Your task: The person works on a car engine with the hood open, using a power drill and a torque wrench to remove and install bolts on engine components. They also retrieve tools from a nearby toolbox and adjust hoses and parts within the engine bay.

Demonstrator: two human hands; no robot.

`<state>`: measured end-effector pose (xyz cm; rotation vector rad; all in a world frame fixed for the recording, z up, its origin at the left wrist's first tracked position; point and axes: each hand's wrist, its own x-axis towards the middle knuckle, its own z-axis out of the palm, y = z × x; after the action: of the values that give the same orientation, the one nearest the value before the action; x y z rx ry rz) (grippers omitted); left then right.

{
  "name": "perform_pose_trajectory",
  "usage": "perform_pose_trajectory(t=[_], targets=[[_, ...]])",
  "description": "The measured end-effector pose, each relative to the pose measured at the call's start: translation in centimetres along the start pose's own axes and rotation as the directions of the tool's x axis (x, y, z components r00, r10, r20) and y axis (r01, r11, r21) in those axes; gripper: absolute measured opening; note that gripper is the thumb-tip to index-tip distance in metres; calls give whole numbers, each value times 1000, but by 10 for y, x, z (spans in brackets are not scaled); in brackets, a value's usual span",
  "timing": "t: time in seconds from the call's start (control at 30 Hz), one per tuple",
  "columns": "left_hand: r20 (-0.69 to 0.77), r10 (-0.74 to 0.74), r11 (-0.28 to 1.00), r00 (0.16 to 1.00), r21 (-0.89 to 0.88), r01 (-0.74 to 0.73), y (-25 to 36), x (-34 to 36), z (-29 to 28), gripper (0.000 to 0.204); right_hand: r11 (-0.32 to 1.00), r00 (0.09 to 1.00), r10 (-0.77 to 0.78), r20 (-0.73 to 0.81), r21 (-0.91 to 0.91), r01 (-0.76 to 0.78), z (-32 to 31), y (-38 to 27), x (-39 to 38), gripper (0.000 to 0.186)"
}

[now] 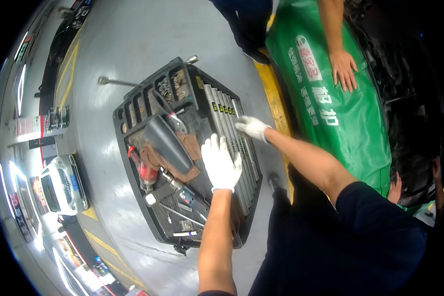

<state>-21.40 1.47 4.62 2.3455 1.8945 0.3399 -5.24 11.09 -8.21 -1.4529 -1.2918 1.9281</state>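
My left hand (220, 164) wears a white work glove and is open, fingers stretched forward over the near right side of a black tool cart (202, 129). My right hand (252, 128), also gloved, is beside the cart's silver-edged drawers (230, 140). Its fingers are slightly bent and apart, with nothing visible in them; whether they touch a drawer I cannot tell. On the cart top lie a dark grey tapered panel (168, 144) over a brown cloth (190, 146), a red power tool (145, 172) and a grey-black power tool (185, 195).
Small hardware fills compartments (165, 89) at the cart's far end; a long-handled wrench (116, 81) juts out left. To the right, a green cover (348, 133) drapes a car with an exposed engine bay (397, 89). Another person's hand (344, 69) rests on it. More hands (394, 189) show lower right.
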Motion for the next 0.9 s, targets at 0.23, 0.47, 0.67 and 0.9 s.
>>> perform_pose_trajectory(t=[0.23,0.47,0.67,0.9], targets=[[33,-18,1000,999,19,17,11,23,10,54,977,962,-43,-268,191,97,-4,-18,111,51],[-78,-44,997,996,-69,39,-8,3,3,53,950,846,-189,-499,126,287,38,-54,-48,38],[-169,-173,911,970,-402,92,-10,-15,-5,40,977,984,-131,-119,-181,108,90,-19,-211,35],[-152,-556,589,817,-766,258,22,-144,-95,25,535,853,-400,335,-670,515,185,-51,-228,70]])
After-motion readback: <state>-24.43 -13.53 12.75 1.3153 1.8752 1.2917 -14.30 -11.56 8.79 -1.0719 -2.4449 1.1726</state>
